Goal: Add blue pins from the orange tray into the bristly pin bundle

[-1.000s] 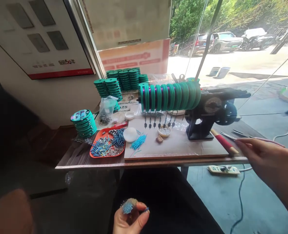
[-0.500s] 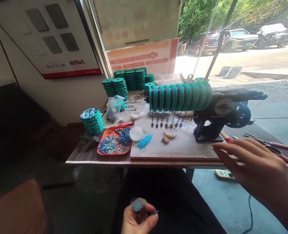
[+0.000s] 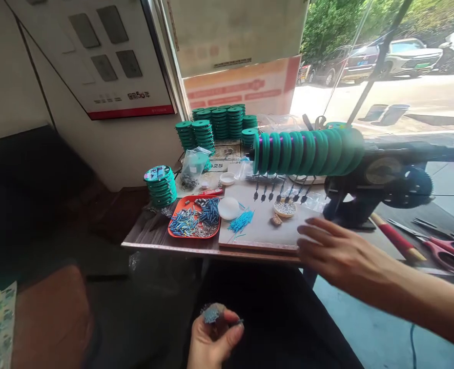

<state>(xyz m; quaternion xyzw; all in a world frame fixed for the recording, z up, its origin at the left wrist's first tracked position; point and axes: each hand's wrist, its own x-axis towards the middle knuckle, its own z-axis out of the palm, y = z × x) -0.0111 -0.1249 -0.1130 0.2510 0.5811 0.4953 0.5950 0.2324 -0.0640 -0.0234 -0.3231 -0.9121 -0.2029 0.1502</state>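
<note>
Nearer the person than the orange tray (image 3: 177,207), over the lap, the left hand (image 3: 213,342) curls round a bundle of fine blue-ended pieces (image 3: 211,313), its thumb and forefinger pinching a small dark piece (image 3: 240,322) beside it. To the tray's right, beyond the heap of blue sticks (image 3: 241,221), the right hand (image 3: 336,253) hangs over the board (image 3: 260,205) near its front edge, fingers loosely spread but too blurred to tell whether anything tiny lies between them. The step in hand looks like handling small parts one by one, and the next move seems to call for a light fingertip pinch, with the bundle held steady.
</note>
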